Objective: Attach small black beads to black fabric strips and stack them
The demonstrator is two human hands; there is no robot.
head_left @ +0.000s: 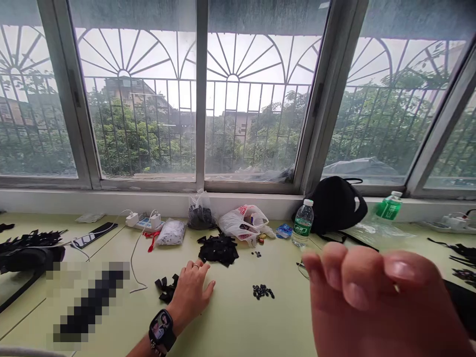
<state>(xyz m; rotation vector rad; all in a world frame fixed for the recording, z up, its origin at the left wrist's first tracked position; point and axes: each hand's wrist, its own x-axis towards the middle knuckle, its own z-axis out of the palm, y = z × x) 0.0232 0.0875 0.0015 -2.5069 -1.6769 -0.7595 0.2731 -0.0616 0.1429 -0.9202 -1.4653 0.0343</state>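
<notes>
- Black scraps (218, 249) lie in a heap on the pale green table (238, 322), in the head view; a smaller clump of scraps (166, 290) sits nearer the camera, left of the heap.
- Left hand (190, 297) rests open and palm down on the table, fingers spread, grasping nothing. Its edge is just beside the smaller clump. A ring shows on one finger and a smartwatch (161, 329) on the wrist.
- Right hand (372, 302) is raised near the camera, right of the heap, fingers loosely curled, released and empty.
- Small black beads (262, 291) lie right of the heap, nearer the camera.
- Beyond the heap stand a white plastic bag (243, 223), a water bottle (303, 223) and a black bag (334, 206).
- Left of the heap lie a phone (94, 234) and a blurred-out black object (89, 302).
</notes>
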